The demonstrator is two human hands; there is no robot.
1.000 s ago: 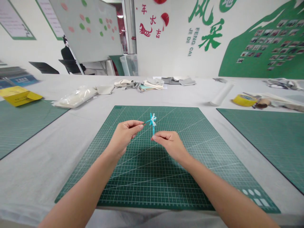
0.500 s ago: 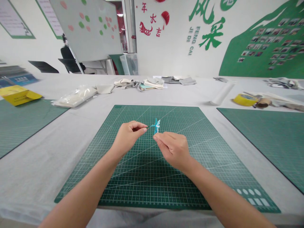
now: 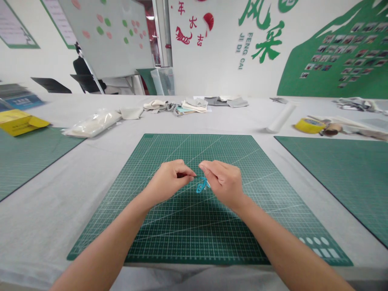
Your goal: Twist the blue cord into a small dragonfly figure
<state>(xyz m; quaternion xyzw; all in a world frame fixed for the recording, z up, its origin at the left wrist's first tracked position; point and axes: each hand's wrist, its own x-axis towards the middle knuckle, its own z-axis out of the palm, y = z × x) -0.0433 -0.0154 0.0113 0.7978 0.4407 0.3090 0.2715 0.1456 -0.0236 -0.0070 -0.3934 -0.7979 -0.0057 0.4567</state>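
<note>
Over the middle of a green gridded cutting mat, a small turquoise ornament with pale beads hangs between my hands, just above the mat. My left hand is closed, with thumb and forefinger pinching the thin dark stem that leads to the ornament. On the other side, my right hand is also closed, its thumb and forefinger pressed together at the top of the ornament. Part of the ornament is hidden behind the right thumb. What the right fingertips grip is too small to make out.
Two more cutting mats lie at the left and right. Farther back are a yellow box, a plastic-wrapped packet, fabric scraps, a white roll and a yellow tape roll.
My right hand has moved up level with my left fingertips, which have come lower and to the right. The ornament has turned and now hangs below the fingertips.
</note>
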